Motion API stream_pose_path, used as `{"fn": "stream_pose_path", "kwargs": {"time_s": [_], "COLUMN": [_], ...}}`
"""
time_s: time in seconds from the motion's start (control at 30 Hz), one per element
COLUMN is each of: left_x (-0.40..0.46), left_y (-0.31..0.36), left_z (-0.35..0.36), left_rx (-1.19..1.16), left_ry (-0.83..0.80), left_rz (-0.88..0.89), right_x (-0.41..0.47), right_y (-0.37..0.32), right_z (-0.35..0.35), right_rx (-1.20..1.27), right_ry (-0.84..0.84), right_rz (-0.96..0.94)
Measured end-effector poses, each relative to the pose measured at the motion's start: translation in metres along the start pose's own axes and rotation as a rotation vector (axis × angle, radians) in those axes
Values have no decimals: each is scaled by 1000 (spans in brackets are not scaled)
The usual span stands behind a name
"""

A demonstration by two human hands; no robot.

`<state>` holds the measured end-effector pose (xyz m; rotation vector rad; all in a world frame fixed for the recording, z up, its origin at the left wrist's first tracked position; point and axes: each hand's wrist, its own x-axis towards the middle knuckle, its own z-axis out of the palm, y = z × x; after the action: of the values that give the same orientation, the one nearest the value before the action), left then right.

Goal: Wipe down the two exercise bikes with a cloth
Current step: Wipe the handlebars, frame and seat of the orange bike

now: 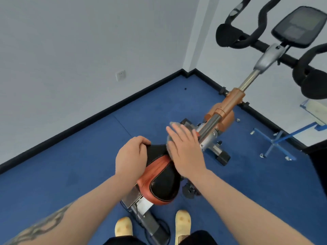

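An orange and grey exercise bike point(230, 103) stands in front of me, with black handlebars point(247, 39) and a console screen point(299, 27) at the upper right. Its black and orange saddle point(161, 179) is right below me. My left hand point(131, 156) grips the saddle's left front edge, fingers curled over it. My right hand point(185, 151) lies flat with straight fingers, pressing a grey cloth point(172, 124) against the saddle's nose; only a blurred edge of the cloth shows past the fingertips. No second bike is in view.
Blue carpet point(88, 156) covers the floor up to white walls with black skirting. A blue wheeled stand point(276, 142) holding a white board sits at the right. My feet in yellow slippers point(182, 220) stand either side of the bike's rear base.
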<state>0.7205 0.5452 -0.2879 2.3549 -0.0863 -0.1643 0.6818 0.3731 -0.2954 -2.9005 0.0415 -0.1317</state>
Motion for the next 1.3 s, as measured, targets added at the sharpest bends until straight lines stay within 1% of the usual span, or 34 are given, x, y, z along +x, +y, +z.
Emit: {"fn": "stream_pose_path", "kwargs": {"time_s": [0.03, 0.1, 0.13, 0.17, 0.2, 0.23, 0.27, 0.3, 0.33, 0.37, 0.4, 0.43, 0.5, 0.57, 0.6, 0.63, 0.73, 0.77, 0.8, 0.87, 0.9, 0.93, 0.97, 1.03, 1.07, 1.1, 1.17, 1.2, 1.23, 1.3], "left_x": [-7, -22, -29, -35, -42, -47, -53, -58, -63, -68, -71, -73, -73, -73, -73, -72, -72, -73, -73, -73, -74, -74, -74, -73, -73, -73, -73, -74, -74, -77], "left_y": [3, 9, 11, 13, 15, 17, 18, 21, 23, 25, 27, 28, 28, 26, 26, 26, 26, 26, 25, 24, 24, 23, 22, 21, 21, 21, 22, 24, 25, 30], "left_z": [3, 9, 14, 18, 22, 26, 29, 34, 38, 41, 44, 45, 45, 46, 46, 46, 46, 46, 46, 47, 47, 47, 48, 49, 49, 49, 48, 47, 46, 44], "left_rx": [2, 58, 76, 62, 22, -29, -75, -107, -122, -135, -149, -162, -174, -168, -162, -158, -143, -139, -137, -134, -132, -134, -138, -149, -153, -152, -133, -110, -67, 61], "left_ry": [39, 135, 189, 242, 286, 323, 347, 359, 365, 377, 398, 426, 468, 481, 487, 490, 480, 480, 483, 483, 483, 485, 486, 489, 490, 487, 485, 487, 496, 517], "left_rz": [-32, -35, -23, -30, -61, -107, -155, -198, -229, -247, -257, -263, -273, -277, -278, -277, -280, -284, -288, -289, -290, -293, -293, -280, -277, -279, -279, -265, -228, -93], "right_x": [10, 19, 18, 15, 8, 2, -2, 1, 12, 24, 37, 48, 55, 37, 26, 18, 27, 36, 41, 32, 20, 6, -6, -10, 0, 8, 11, 7, 1, -11], "right_y": [19, 35, 30, 20, 9, 0, -3, 1, 12, 24, 36, 48, 54, 38, 27, 20, 35, 47, 58, 67, 61, 50, 41, 41, 48, 54, 61, 57, 49, 33], "right_z": [-5, -9, -7, -4, -2, -1, -3, -8, -13, -18, -20, -21, -17, -7, -2, -1, -13, -15, -15, -9, -4, 0, 3, 4, 2, -2, -5, -6, -4, 0], "right_rx": [-2, 119, 127, 91, 90, 125, 167, 216, 256, 275, 266, 228, 162, 108, 103, 121, 174, 195, 233, 297, 284, 270, 267, 266, 259, 251, 298, 317, 312, 295], "right_ry": [1, 21, 34, 52, 50, 27, -27, -92, -148, -210, -250, -260, -214, -103, -57, -36, -162, -189, -171, -55, -4, 13, -10, -109, -143, -162, -131, -113, -109, -127], "right_rz": [86, 250, 270, 205, 69, -121, -320, -480, -551, -529, -469, -410, -312, -256, -280, -351, -703, -727, -663, -353, -251, -238, -324, -673, -775, -762, -522, -433, -428, -557]}}
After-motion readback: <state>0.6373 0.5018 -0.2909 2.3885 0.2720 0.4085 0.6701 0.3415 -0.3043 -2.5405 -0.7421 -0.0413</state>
